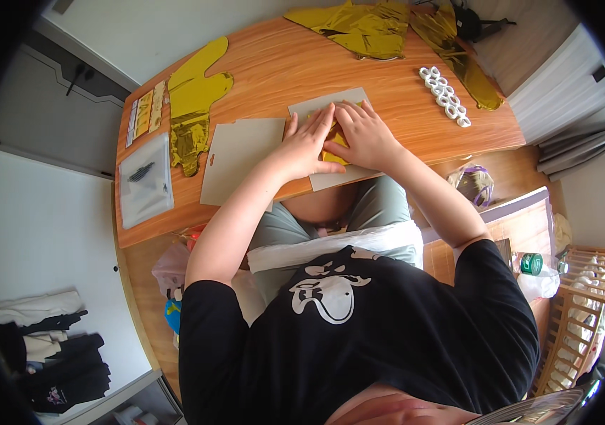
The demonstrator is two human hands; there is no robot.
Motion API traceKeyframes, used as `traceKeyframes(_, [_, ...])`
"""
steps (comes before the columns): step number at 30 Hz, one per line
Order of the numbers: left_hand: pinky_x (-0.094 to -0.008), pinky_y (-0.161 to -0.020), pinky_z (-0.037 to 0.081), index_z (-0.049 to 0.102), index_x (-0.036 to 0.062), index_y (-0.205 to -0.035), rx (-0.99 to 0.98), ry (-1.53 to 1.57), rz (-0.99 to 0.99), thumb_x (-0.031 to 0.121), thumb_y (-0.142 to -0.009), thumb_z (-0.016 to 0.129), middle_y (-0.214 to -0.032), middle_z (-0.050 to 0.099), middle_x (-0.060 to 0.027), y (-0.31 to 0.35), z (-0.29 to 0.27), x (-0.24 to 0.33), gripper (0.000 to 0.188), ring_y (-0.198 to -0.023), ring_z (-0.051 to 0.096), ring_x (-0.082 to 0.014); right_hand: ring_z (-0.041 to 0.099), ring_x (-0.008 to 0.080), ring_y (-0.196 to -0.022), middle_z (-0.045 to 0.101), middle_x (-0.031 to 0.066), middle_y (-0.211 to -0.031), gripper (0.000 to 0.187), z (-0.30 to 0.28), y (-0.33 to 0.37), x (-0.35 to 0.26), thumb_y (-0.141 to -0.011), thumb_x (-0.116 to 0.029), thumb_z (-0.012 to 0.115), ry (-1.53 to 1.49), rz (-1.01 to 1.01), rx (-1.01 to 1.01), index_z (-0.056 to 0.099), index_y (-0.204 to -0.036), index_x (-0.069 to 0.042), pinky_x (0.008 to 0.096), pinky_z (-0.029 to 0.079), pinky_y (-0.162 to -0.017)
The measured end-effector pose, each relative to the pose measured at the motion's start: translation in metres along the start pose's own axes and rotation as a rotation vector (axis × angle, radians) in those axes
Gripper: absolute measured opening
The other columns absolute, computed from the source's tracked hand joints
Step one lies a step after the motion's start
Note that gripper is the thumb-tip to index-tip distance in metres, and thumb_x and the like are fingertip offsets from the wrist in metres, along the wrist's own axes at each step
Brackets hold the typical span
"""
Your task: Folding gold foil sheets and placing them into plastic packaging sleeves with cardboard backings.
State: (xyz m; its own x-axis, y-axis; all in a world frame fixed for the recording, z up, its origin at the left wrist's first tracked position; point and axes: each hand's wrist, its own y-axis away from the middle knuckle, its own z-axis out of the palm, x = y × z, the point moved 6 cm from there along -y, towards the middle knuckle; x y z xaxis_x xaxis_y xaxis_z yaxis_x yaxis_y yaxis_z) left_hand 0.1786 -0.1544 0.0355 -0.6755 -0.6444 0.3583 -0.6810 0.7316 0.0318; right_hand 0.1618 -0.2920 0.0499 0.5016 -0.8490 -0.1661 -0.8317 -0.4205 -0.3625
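Both my hands press down on a small folded gold foil piece [333, 150] that lies on a grey card sheet [345, 100] near the front edge of the wooden table [274, 71]. My left hand [307, 145] lies flat on the foil's left side, fingers pointing away from me. My right hand [363, 132] covers its right side, fingers spread toward the left. Most of the foil is hidden under the two hands.
A second grey card sheet [235, 156] lies to the left, beside a gold foil balloon shape [196, 99] and a clear plastic bag [145, 180]. Crumpled gold foil [359, 28] sits at the far edge; a row of white rings [444, 95] lies on the right.
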Motion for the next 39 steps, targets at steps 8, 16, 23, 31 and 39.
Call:
traceKeyframes(8, [-0.0591, -0.126, 0.001, -0.015, 0.0074, -0.163, 0.066, 0.172, 0.010, 0.061, -0.074, 0.085, -0.167, 0.018, -0.0267, 0.004, -0.005, -0.004, 0.144, -0.158, 0.017, -0.0353, 0.028, 0.0366, -0.154, 0.035, 0.0166, -0.164, 0.094, 0.006, 0.002, -0.003, -0.089, -0.070, 0.059, 0.007, 0.038, -0.148, 0.034, -0.159, -0.012, 0.0573, 0.019, -0.125])
traceKeyframes(16, [-0.0693, -0.121, 0.000, -0.002, 0.0091, -0.165, 0.187, -0.145, -0.219, 0.071, -0.070, 0.080, -0.167, 0.015, -0.0299, 0.040, -0.035, -0.025, 0.140, -0.157, 0.017, -0.0404, 0.030, 0.0382, -0.152, 0.035, 0.0166, -0.164, 0.093, 0.006, 0.001, -0.008, -0.085, -0.079, 0.056, 0.067, 0.020, -0.127, 0.042, -0.157, -0.022, 0.0591, 0.020, -0.123])
traceKeyframes(23, [-0.0669, -0.122, 0.009, 0.019, 0.0083, -0.164, 0.036, -0.213, -0.534, 0.057, -0.083, 0.076, -0.167, 0.020, -0.0270, 0.138, -0.021, 0.006, 0.110, -0.156, 0.019, -0.0429, 0.030, 0.0392, -0.152, 0.037, 0.0187, -0.162, 0.097, 0.003, 0.001, -0.009, -0.085, -0.085, 0.048, 0.091, 0.008, -0.129, 0.042, -0.156, -0.019, 0.0584, 0.021, -0.123])
traceKeyframes(31, [-0.0558, -0.119, 0.033, 0.043, 0.0065, -0.154, 0.200, -0.129, -0.298, 0.015, -0.098, 0.061, -0.159, 0.041, -0.0190, 0.179, -0.006, 0.023, 0.060, -0.148, 0.037, -0.0386, 0.029, 0.0400, -0.152, 0.036, 0.0188, -0.162, 0.096, -0.003, 0.001, -0.009, -0.083, -0.079, 0.059, 0.058, 0.038, -0.138, 0.044, -0.156, -0.019, 0.0585, 0.020, -0.123])
traceKeyframes(39, [-0.0474, -0.106, 0.051, 0.067, 0.0019, -0.128, 0.584, -0.125, -0.216, 0.000, -0.093, 0.062, -0.129, 0.069, -0.0169, 0.203, -0.032, 0.021, 0.036, -0.124, 0.065, -0.0315, 0.029, 0.0398, -0.152, 0.035, 0.0191, -0.163, 0.095, 0.000, -0.002, -0.010, -0.083, -0.077, 0.061, 0.066, 0.021, -0.136, 0.043, -0.156, -0.018, 0.0582, 0.020, -0.124])
